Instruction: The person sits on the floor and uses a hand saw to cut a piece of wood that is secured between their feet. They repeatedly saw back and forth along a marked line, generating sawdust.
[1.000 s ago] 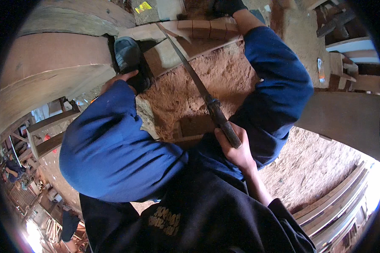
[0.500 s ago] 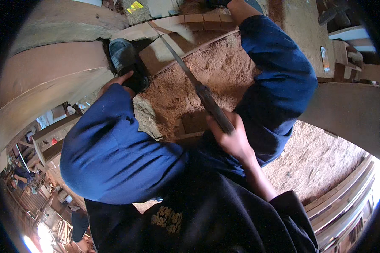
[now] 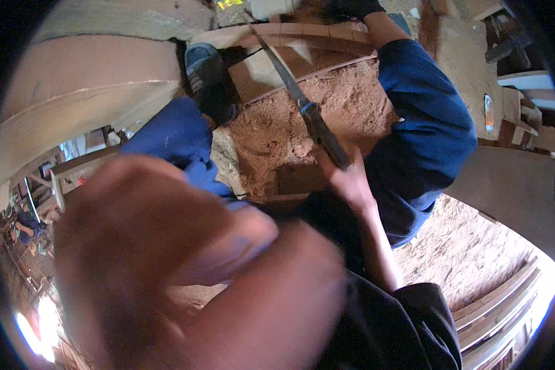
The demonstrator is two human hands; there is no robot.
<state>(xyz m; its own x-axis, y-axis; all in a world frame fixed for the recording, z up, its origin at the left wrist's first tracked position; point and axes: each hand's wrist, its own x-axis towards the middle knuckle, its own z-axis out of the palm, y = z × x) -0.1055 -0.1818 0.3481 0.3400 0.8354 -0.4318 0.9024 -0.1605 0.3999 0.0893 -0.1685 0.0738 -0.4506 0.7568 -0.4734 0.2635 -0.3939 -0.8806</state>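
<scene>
My right hand is closed round the dark handle of a long, narrow-bladed hand tool. A blue band shows where the handle meets the blade. The blade slants up and left, its thin tip over the far wooden pieces. Large and smeared by motion, my left hand is raised close to the camera, in front of my left leg; its fingers cannot be made out. Beyond the blade lie a pale wooden board and a long wooden piece with a row of segments along it.
Reddish sawdust covers the ground between my legs. My left sandal rests beside a thick timber. A wide board stands to the right, with stacked planks below it.
My left hand has come up from beside the sandal to close before the camera. My right hand still holds the tool, which sits slightly higher and further right in the picture.
</scene>
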